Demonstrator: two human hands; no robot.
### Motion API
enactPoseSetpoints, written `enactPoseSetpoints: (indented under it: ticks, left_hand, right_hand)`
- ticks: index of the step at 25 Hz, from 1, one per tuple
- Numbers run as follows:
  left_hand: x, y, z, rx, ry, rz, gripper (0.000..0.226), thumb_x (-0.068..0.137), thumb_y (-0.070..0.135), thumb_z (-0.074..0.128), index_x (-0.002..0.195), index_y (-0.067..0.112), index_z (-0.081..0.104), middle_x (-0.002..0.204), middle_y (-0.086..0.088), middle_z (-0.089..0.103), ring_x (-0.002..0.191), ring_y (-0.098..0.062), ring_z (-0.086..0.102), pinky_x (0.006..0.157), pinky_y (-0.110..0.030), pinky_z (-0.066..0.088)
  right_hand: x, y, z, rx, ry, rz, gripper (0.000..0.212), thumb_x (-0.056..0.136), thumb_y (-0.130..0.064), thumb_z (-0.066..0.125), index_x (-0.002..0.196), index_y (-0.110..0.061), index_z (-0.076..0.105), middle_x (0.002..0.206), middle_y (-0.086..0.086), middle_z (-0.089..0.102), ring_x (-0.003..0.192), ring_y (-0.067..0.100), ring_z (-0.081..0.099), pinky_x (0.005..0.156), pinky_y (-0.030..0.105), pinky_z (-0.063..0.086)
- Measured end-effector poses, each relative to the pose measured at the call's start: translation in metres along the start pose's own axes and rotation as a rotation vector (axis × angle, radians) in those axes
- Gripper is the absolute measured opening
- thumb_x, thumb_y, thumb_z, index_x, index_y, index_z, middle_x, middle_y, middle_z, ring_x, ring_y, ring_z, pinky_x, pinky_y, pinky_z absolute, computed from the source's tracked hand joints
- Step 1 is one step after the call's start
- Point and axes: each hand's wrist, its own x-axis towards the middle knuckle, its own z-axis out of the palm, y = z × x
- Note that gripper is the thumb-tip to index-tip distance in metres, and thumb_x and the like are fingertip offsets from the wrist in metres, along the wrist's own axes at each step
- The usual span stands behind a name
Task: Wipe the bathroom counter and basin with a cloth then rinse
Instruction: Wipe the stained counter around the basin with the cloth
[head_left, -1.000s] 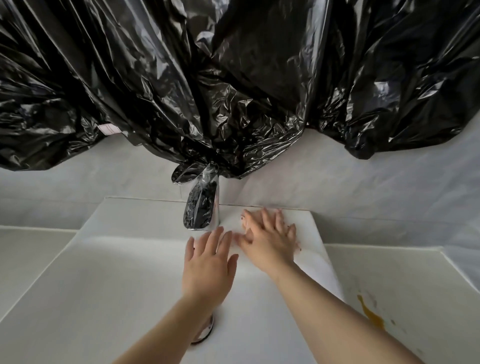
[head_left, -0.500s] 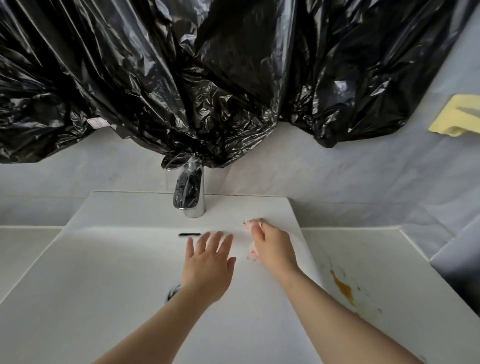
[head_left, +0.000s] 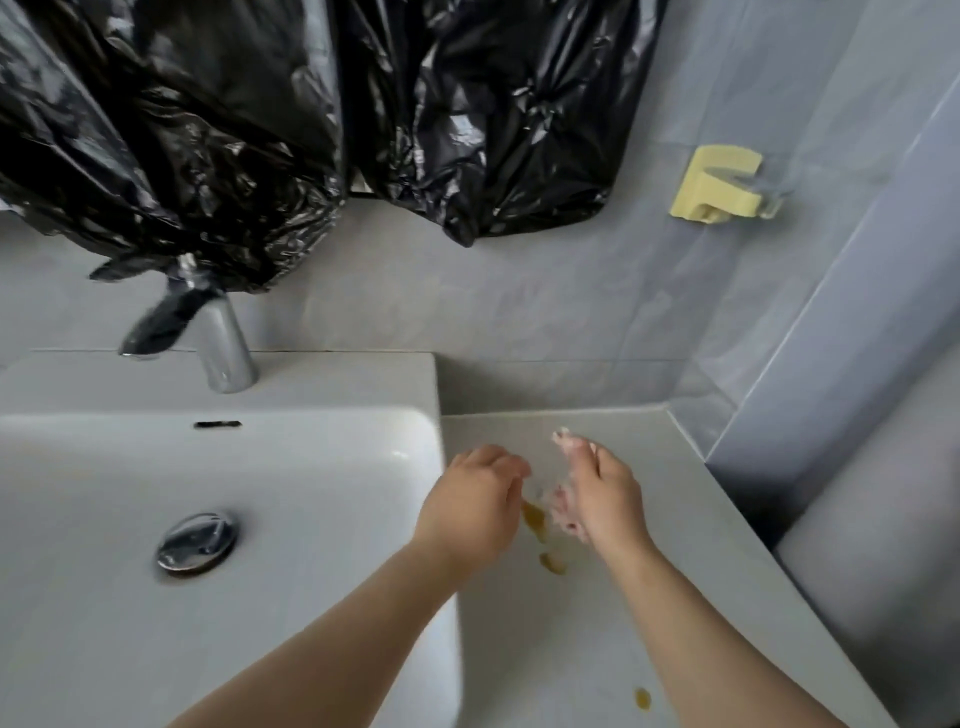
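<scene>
Head view: right hand (head_left: 605, 499) is gripping a wadded cloth (head_left: 563, 506) over the stain (head_left: 535, 519); left hand (head_left: 470, 506) curled, hold unclear. It's probably going to smear.

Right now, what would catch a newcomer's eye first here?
Black plastic bags hang across the wall, draping over the tap. Yellow-brown stains mark the counter right of the basin, between the left hand and the right hand, which grips a pale, blurred cloth. A yellow holder sits on the wall, upper right.
</scene>
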Motion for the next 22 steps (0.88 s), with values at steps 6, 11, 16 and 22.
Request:
enactPoseSetpoints:
  ticks: [6,11,16,22]
  left_hand:
    - [0.003,0.009,0.089,0.158,-0.258,-0.553,0.049,0.092,0.015,0.037,0.140,0.015,0.032,0.147,-0.003,0.031,0.135,-0.023,0.028,0.108,-0.032,0.029]
    - [-0.008,-0.013,0.124,0.302,-0.110,-0.763,0.057,0.099,0.029,0.028,0.148,0.010,0.006,0.157,-0.006,0.008,0.143,-0.025,0.008,0.114,-0.035,0.013]
    - [-0.020,-0.021,0.155,0.437,-0.063,-0.675,0.063,0.089,0.037,0.022,0.131,-0.001,0.048,0.137,-0.018,0.049,0.126,-0.036,0.045,0.104,-0.049,0.035]
    - [-0.019,-0.023,0.160,0.526,-0.051,-0.658,0.061,0.086,0.032,0.026,0.123,-0.007,0.055,0.126,-0.025,0.056,0.116,-0.044,0.052,0.098,-0.053,0.039]
  right_hand:
    - [0.052,0.104,-0.070,-0.471,-0.069,-0.052,0.027,0.099,-0.035,0.037,0.106,-0.030,0.063,0.089,0.004,0.064,0.073,0.021,0.067,0.066,0.035,0.054]
    - [0.058,0.177,-0.099,-1.187,-0.161,-0.162,0.052,0.093,-0.046,0.032,0.143,-0.029,0.036,0.152,-0.001,0.031,0.143,0.023,0.019,0.108,0.042,0.025]
    - [0.105,0.187,-0.137,-1.201,-0.068,-0.248,0.058,0.090,-0.047,0.023,0.136,-0.023,0.050,0.145,0.002,0.045,0.138,0.027,0.034,0.110,0.044,0.020]
    - [0.108,0.183,-0.071,-1.108,-0.216,-0.552,0.054,0.093,-0.041,0.030,0.124,-0.010,0.061,0.130,0.014,0.058,0.126,0.035,0.049,0.105,0.046,0.033]
